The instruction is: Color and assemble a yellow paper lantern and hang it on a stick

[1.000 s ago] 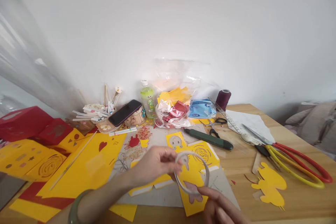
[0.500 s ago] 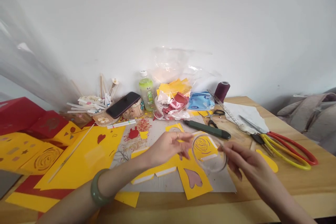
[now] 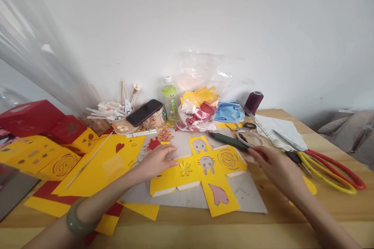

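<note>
My right hand [image 3: 276,167] has its fingertips closed at the near edge of a roll of clear tape [image 3: 249,139], which is tilted beside a dark green utility knife [image 3: 229,140]. Over the left end of a yellow paper cutout [image 3: 181,181] is my left hand [image 3: 156,161], its fingers apart and slightly curled. No piece of tape can be made out on those fingers. The cutout lies flat on a grey board [image 3: 248,194]. It has white-edged flaps, a rabbit face, a heart opening, a swirl and a small yellow flower.
Red and yellow paper boxes [image 3: 35,124] stand at the left. At the back are a phone [image 3: 145,112], a green bottle [image 3: 170,101], a bag of scraps [image 3: 198,113] and a thread spool [image 3: 253,102]. Large scissors [image 3: 333,169] lie at the right.
My hands have drawn apart. The tape roll has moved from above the cutout to the back right with my right hand, and my left hand has moved left. The view has shifted slightly.
</note>
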Tool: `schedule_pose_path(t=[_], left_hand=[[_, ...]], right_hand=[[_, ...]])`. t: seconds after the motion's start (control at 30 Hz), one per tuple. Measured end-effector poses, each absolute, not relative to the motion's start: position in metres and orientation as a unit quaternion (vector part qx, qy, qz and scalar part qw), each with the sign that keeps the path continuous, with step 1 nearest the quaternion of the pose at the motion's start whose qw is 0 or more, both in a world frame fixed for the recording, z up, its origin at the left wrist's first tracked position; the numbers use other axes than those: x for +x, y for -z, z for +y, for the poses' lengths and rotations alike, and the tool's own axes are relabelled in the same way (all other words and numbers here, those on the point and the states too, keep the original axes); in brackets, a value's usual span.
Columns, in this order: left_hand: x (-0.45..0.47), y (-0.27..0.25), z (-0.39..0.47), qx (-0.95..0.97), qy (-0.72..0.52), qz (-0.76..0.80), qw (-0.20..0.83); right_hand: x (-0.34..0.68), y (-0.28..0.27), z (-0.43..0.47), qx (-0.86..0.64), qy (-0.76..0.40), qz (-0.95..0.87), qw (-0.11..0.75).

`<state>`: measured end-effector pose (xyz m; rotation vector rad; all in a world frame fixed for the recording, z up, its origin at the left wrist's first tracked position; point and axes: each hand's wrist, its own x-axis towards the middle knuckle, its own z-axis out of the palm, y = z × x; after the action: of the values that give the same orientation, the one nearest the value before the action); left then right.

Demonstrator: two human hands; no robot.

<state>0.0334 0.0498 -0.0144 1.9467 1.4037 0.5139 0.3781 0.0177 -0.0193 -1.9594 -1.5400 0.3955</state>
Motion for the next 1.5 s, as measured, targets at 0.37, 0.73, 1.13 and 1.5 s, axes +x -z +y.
schedule_pose_path(t=[0.37, 0.73, 1.13, 1.5], left_hand=[[0.032, 0.011, 0.025, 0.808, -0.027, 0.509, 0.297], [0.033, 0.007, 0.021, 0.783, -0.207, 0.508, 0.294], [0.018, -0.061, -0.009, 0.785, -0.273, 0.303, 0.467], [0.059, -0.065, -0.029, 0.64, -0.309, 0.256, 0.655]], right_hand=[[0.346, 0.033, 0.021, -0.647, -0.237, -0.654, 0.312], [0.323, -0.015, -0.016, -0.484, -0.4, -0.581, 0.518], [0.314, -0.089, -0.049, -0.47, -0.38, -0.514, 0.609], [0.324, -0.113, -0.026, -0.525, -0.28, -0.578, 0.558]])
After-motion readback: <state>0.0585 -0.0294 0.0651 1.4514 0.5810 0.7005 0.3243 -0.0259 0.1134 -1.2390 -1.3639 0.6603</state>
